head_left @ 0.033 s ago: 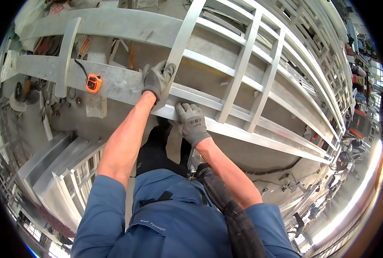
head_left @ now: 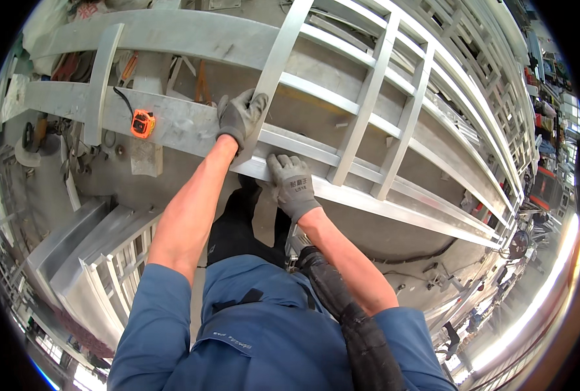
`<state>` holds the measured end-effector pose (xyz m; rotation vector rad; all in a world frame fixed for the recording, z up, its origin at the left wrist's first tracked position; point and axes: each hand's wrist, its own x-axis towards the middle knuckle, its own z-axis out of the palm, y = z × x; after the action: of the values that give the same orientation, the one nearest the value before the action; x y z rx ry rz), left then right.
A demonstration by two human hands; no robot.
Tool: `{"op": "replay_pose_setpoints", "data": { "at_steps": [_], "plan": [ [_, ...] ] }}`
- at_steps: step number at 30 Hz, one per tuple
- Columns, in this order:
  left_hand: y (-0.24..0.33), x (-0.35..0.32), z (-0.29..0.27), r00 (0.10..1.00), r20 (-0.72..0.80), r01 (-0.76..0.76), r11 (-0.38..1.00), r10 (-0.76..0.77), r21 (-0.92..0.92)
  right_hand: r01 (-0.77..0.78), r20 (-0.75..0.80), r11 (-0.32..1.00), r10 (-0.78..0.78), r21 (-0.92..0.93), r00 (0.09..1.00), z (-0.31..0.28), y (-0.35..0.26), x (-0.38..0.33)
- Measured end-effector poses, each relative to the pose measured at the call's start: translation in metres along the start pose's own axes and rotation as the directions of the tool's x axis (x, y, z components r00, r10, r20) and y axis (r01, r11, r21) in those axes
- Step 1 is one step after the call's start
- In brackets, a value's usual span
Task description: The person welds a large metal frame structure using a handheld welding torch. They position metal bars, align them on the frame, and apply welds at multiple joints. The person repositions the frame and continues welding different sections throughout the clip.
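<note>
A large silvery metal frame (head_left: 368, 192) with rails and crossbars stretches from the middle toward the right. My left hand (head_left: 239, 118), in a grey work glove, is closed round the flat end bar (head_left: 278, 65) near its lower end. Beside it, my right hand (head_left: 291, 182), gloved the same way, has its fingers curled over the near rail close to the corner. The fingertips of both hands are partly hidden behind the metal. An orange and black tape measure (head_left: 142, 124) lies on the flat metal beam (head_left: 172, 120) left of my left hand.
A second wide beam (head_left: 172, 36) runs farther back, with an upright flat bar (head_left: 102, 85) across both beams. Metal sections (head_left: 75, 241) stand at lower left. More frames (head_left: 492, 72) are stacked at far right. A black hose or cable (head_left: 420, 259) trails over the floor.
</note>
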<state>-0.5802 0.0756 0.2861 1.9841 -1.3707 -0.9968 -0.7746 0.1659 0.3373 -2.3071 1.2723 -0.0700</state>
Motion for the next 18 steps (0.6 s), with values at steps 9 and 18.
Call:
{"op": "replay_pose_setpoints", "data": {
  "at_steps": [9,18],
  "plan": [
    [0.012,-0.008,0.002,0.997,-0.075,-0.009,1.0,0.01,0.017,-0.002,0.041,1.0,0.001,0.015,0.999,-0.004,-0.002,0.002],
    [0.026,-0.009,-0.007,0.998,-0.04,0.044,0.999,-0.044,0.006,0.003,0.047,0.999,-0.005,0.042,0.999,-0.003,0.003,0.0]
  ]
}}
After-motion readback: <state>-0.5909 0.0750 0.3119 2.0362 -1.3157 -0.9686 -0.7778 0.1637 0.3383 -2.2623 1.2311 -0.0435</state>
